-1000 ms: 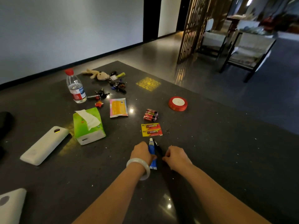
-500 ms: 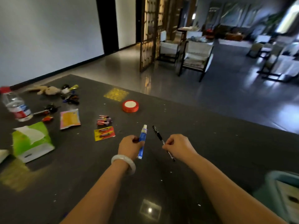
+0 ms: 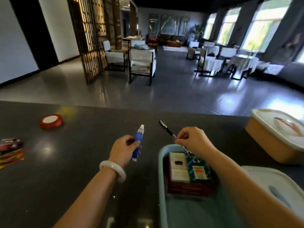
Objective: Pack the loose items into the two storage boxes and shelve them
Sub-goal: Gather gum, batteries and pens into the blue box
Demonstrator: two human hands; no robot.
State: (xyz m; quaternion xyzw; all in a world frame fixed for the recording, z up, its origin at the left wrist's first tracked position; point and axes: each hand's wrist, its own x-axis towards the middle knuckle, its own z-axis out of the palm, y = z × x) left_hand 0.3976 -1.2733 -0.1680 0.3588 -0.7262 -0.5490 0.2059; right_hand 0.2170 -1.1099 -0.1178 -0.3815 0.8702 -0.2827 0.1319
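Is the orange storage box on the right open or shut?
Shut. The orange box has its white lid sitting on top, covering the rim, so nothing inside shows.

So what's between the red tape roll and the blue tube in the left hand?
Nothing: in the head view, only bare dark table separates the red tape roll from the blue tube.

Blue tube [image 3: 137, 142] upright, pen [image 3: 167, 130] tilted, perhaps black

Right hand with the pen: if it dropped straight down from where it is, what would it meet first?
Probably the far rim of the open blue box: the right hand hovers above it, the pen in its grip. Height above the rim is unclear.
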